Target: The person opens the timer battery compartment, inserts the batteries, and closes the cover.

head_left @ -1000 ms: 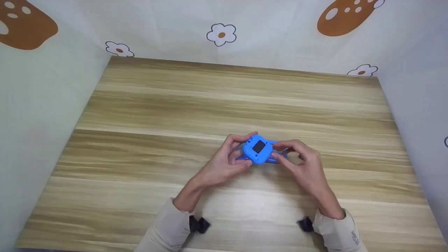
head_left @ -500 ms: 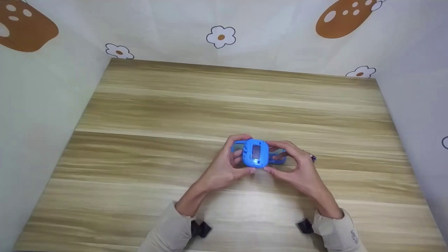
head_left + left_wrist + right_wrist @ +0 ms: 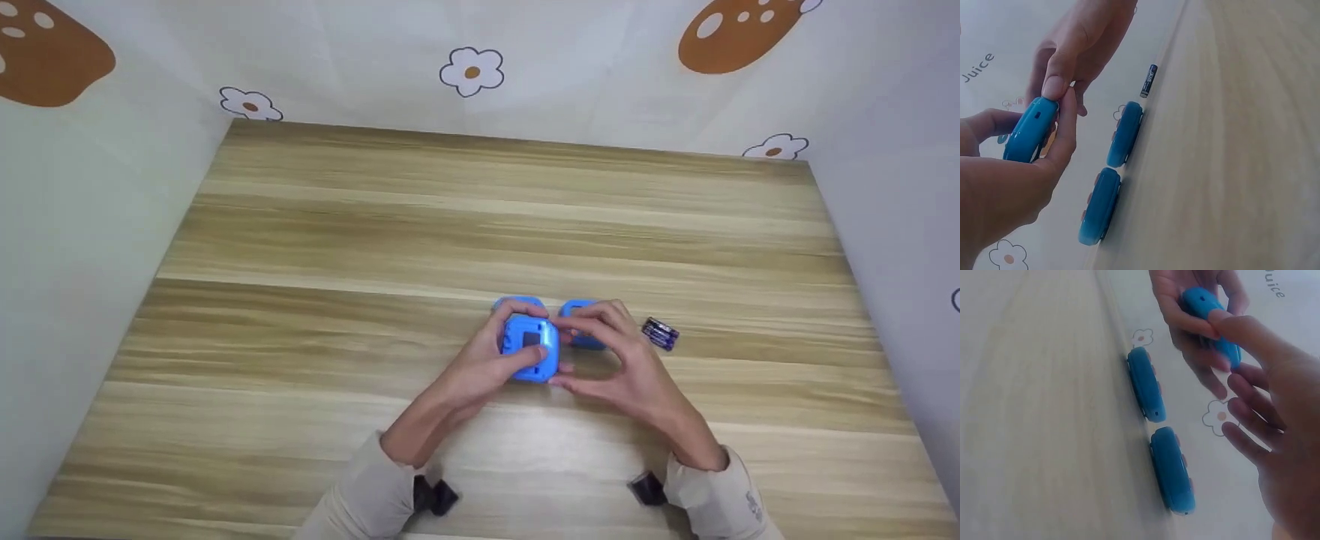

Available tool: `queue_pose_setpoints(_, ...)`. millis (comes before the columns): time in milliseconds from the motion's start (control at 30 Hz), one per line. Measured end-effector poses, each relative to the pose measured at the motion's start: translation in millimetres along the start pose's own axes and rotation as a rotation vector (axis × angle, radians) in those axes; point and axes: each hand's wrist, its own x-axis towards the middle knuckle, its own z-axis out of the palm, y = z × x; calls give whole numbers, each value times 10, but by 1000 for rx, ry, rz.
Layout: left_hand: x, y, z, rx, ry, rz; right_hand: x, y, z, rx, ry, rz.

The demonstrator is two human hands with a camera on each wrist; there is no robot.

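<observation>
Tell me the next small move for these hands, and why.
I'd have the right hand let go of the held blue device and reach for the batteries. The left hand grips the device too, the dark rectangle on it may be a battery bay, and the batteries lie nearby.

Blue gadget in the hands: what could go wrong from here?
The held blue gadget is off the table, so it might drop if the left hand slackens. It could then knock the other blue gadgets nearby. The right hand might also bump the loose batteries beside it.
</observation>
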Motion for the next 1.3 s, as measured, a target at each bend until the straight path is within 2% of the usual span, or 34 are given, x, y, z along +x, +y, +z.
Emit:
queue_pose_setpoints(267,4,-43,13,-55,6,-5,0,-2,1,36,-20,-11)
queue_pose_setpoints(533,-6,-47,20,-5,2,11,-29,17,-46,61,-75,-2)
queue_pose_setpoints(767,-19,-59,39,-21,18,-69,-125,312,-77,-109,-87,-85)
queue_pose_setpoints(933,-17,-44,42,-42,59,-67,-199,344,-261,-190,-106,-56)
queue_pose_setpoints(1067,-9,-39,41,-83,37,-64,-283,384,-315,-299,-224,-14)
queue_pose_setpoints(1200,-14,-50,28,-82,24,-81,-359,402,-302,-387,-394,65)
queue_pose_setpoints(1300,-19,-63,11,-55,23,-81,-409,405,-294,-417,-474,138)
